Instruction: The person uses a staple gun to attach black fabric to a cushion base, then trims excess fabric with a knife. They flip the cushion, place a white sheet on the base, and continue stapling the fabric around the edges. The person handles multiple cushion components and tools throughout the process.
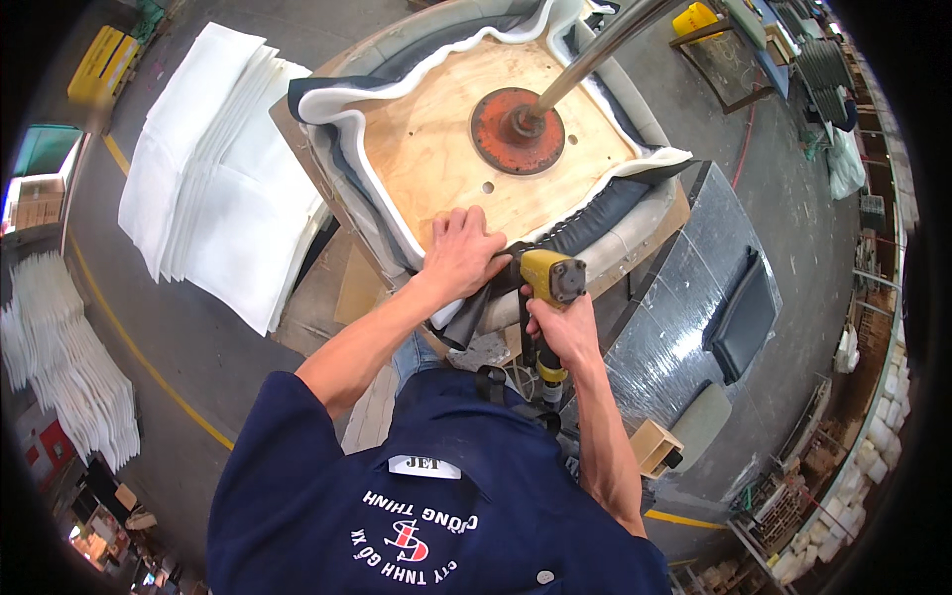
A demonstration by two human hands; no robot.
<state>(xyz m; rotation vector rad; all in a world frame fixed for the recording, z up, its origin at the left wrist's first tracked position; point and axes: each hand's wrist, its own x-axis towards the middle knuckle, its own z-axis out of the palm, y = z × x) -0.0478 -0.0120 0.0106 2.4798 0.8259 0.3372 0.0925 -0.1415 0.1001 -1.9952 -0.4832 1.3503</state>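
Observation:
In front of me lies an upturned seat with a plywood base [421, 164], white padding [347, 121] and a black leather-like cover [590, 226] around its edges. A metal pole [605, 50] with a round red plate [496, 147] presses on the plywood's middle. At the near edge, my left hand [461, 253] has its fingers curled over the rim, gripping the black cover. My right hand [567, 327] is wrapped around the handle of a yellow staple gun [540, 270]. The gun's nose is beside my left thumb, at the cover's near edge; exact contact is hidden.
On the left stands a stack of white padding sheets [198, 188], with another white pile [74, 357] farther left. To the right, a table wrapped in shiny film [645, 357] bears a black cushion piece [744, 322]. A small wooden box [654, 448] sits near my right forearm.

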